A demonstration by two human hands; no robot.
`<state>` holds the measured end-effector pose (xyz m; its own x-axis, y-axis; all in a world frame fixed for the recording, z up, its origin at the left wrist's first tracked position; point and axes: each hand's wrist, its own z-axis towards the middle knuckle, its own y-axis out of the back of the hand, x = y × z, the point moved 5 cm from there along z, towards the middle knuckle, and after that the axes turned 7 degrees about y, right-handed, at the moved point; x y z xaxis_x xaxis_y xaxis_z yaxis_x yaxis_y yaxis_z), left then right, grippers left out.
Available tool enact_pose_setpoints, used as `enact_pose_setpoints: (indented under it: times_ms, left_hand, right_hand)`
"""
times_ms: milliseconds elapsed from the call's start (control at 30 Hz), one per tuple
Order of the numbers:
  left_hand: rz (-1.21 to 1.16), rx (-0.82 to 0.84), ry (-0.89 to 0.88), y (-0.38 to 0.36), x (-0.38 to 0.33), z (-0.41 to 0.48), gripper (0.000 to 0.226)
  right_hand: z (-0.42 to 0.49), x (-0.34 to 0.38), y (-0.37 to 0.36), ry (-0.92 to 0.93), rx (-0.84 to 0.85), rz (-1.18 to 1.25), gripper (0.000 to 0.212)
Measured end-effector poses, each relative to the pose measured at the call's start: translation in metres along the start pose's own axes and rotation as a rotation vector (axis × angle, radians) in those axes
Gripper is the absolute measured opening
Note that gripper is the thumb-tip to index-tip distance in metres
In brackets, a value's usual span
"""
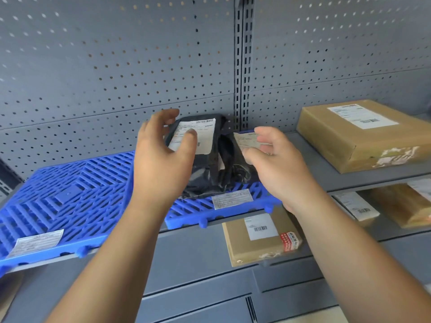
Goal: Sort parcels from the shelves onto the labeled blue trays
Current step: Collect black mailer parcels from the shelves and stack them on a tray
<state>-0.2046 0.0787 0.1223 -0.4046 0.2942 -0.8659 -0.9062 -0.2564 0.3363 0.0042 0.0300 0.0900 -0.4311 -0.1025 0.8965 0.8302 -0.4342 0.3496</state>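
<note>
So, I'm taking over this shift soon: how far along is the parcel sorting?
Early, by the look of it. Done: nothing clearly; the left blue tray holds no parcel. In hand: the left hand holds a black parcel on the right blue tray, the right hand beside it, grip unclear. Left: the large box, the small box and others on the shelves wait.

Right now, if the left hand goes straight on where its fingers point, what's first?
The black parcel on the blue tray, likely at its white label; depth unclear, left hand may already touch.
</note>
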Motion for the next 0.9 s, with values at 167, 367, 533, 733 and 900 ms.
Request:
enact_pose_setpoints:
  times_ms: [167, 367, 533, 733, 900]
  left_hand:
    - [0.021, 0.067, -0.099, -0.057, -0.044, -0.044, 0.035]
    - [0.010, 0.228, -0.168, -0.146, -0.088, -0.107, 0.038]
    - [-0.026, 0.363, -0.229, -0.221, -0.130, -0.164, 0.039]
    - [-0.087, 0.582, -0.285, -0.306, -0.183, -0.231, 0.039]
    - [-0.063, 0.817, -0.348, -0.381, -0.217, -0.284, 0.044]
  right_hand:
    - [-0.018, -0.021, 0.069, 0.000, -0.053, -0.031, 0.048]
    - [-0.056, -0.058, 0.175, -0.064, -0.143, -0.064, 0.047]
    - [-0.090, -0.086, 0.268, -0.118, -0.271, -0.126, 0.037]
    - [-0.132, -0.114, 0.370, -0.196, -0.456, -0.162, 0.047]
    - [-0.169, -0.147, 0.435, -0.303, -0.628, -0.175, 0.047]
